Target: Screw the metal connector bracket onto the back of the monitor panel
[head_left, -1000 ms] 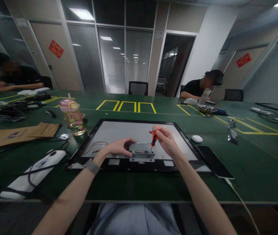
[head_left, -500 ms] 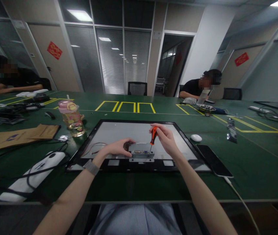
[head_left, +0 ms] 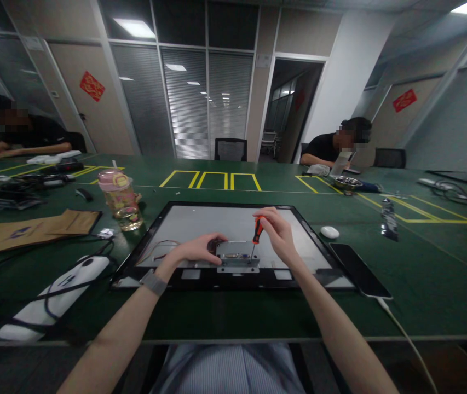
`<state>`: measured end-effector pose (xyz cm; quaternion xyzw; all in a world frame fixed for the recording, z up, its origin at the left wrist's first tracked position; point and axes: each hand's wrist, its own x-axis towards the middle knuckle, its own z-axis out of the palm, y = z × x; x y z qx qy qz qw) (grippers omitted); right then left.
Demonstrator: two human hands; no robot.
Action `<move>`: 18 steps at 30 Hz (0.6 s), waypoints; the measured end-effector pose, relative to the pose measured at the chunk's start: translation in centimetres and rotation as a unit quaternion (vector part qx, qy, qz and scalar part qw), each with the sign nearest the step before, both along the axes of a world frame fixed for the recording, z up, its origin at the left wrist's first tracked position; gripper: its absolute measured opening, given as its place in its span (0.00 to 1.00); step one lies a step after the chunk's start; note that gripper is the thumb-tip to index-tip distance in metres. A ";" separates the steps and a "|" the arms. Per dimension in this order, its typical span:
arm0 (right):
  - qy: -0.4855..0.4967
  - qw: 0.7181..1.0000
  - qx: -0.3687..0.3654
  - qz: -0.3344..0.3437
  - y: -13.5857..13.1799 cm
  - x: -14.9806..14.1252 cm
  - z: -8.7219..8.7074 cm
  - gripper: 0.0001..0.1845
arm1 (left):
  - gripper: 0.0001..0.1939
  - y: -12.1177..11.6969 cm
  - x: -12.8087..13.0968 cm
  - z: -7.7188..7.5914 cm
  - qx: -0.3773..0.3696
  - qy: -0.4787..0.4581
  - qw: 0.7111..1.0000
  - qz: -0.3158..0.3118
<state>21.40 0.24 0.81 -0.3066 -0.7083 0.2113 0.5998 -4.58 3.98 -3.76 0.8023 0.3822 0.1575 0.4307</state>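
Note:
An orange-and-black screwdriver (head_left: 258,230) is gripped at its handle by my right hand (head_left: 279,231), its thin shaft pointing down to the right part of a metal bracket (head_left: 238,263). Sockets, one of them blue, show along that bracket, and part of a circuit board seems to lie behind it. My left hand (head_left: 198,249) closes on the bracket's left end, thumb in front and fingers behind. Under both hands lies a flat display panel (head_left: 200,219) with a black frame and pale back. Thin wires (head_left: 157,249) run over its left part.
Left of the panel are a pink-lidded bottle (head_left: 120,200), a brown paper envelope (head_left: 36,230) and a white power strip (head_left: 56,298) with black cables. To the right lie a white case (head_left: 329,232) and a phone (head_left: 359,269) on a cable. Two people sit across the table.
My right hand and the screwdriver have shifted very slightly, with the tip still at the bracket's right part. My left hand has stayed in place.

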 end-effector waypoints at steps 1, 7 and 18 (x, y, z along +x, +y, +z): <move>0.003 1.000 -0.015 0.021 -0.1 0.0 0.0 0.12 | 0.36 0.0 0.0 0.0 0.005 0.002 1.000 0.003; -0.007 0.999 0.001 -0.037 -0.1 -0.3 -0.1 0.09 | 0.37 0.0 0.0 0.0 -0.003 -0.001 1.000 -0.001; 0.010 1.000 -0.014 -0.004 -0.3 -0.3 -0.2 0.09 | 0.37 0.1 -0.1 -0.2 -0.009 -0.011 1.000 0.001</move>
